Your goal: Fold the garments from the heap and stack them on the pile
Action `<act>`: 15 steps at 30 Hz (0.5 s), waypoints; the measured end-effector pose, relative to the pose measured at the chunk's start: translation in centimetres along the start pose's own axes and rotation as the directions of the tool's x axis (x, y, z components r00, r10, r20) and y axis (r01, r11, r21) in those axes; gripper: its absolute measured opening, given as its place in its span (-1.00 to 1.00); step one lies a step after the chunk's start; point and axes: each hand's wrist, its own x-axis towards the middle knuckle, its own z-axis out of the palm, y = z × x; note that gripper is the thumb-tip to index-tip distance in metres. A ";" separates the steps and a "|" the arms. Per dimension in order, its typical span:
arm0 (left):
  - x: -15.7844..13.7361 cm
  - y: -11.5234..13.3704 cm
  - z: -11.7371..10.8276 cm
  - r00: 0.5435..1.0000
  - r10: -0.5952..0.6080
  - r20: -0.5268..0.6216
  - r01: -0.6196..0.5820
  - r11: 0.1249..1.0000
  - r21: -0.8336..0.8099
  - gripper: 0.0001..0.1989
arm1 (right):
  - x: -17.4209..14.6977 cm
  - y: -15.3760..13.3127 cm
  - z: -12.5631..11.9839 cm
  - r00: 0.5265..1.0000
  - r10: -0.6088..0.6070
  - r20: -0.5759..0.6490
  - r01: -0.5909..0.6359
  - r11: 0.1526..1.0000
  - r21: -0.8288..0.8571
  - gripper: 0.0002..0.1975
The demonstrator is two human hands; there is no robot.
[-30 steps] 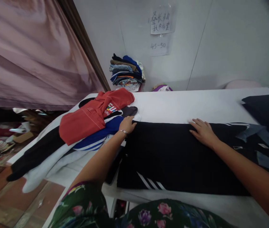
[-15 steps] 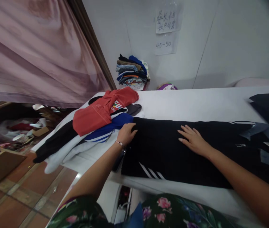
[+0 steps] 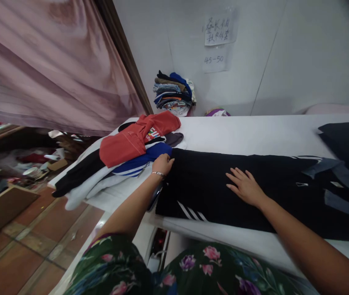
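Table [image 3: 254,133] bears the black garment [image 3: 205,184] along its near edge: probably soft, light, floppy, best held by its corners. Near the table's middle the right hand [image 3: 244,186] spreads on it; further left, the left hand [image 3: 162,164] curls, pinch unclear.

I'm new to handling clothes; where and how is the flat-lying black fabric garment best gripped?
Probably pinch the black fabric garment at its near left corner, beside the slanted white stripes, from the person's side: that corner lies by the white table's front edge, and neither left hand nor right hand covers it.
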 end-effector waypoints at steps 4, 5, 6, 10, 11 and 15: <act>-0.9 -1.2 -0.6 0.971 -0.150 0.185 0.159 0.987 -0.032 -0.56 | 0.1 0.1 0.6 1.000 0.000 -0.022 0.000 1.000 -0.019 -0.47; -0.8 -1.3 -0.6 0.958 -0.164 0.234 0.181 0.982 -0.052 -0.56 | 0.1 0.2 0.6 1.000 -0.004 -0.022 0.003 1.000 -0.019 -0.47; -0.6 -1.4 -0.5 0.947 -0.169 0.271 0.197 0.978 -0.076 -0.57 | 0.1 0.2 0.6 1.000 -0.006 -0.022 0.006 1.000 -0.019 -0.46; 0.3 -1.0 0.2 0.920 -0.201 0.337 0.259 0.956 -0.136 -0.64 | 0.1 0.4 0.7 0.999 -0.009 -0.033 0.009 1.000 0.005 -0.46; 0.5 -0.8 0.3 0.911 -0.214 0.352 0.280 0.948 -0.150 -0.65 | 0.0 0.4 0.7 0.999 -0.010 -0.038 0.011 1.000 0.016 -0.47; 0.5 -0.3 0.6 0.875 -0.220 0.432 0.355 0.897 -0.262 -0.67 | -0.1 0.5 0.7 0.999 -0.010 -0.045 0.012 0.999 0.042 -0.48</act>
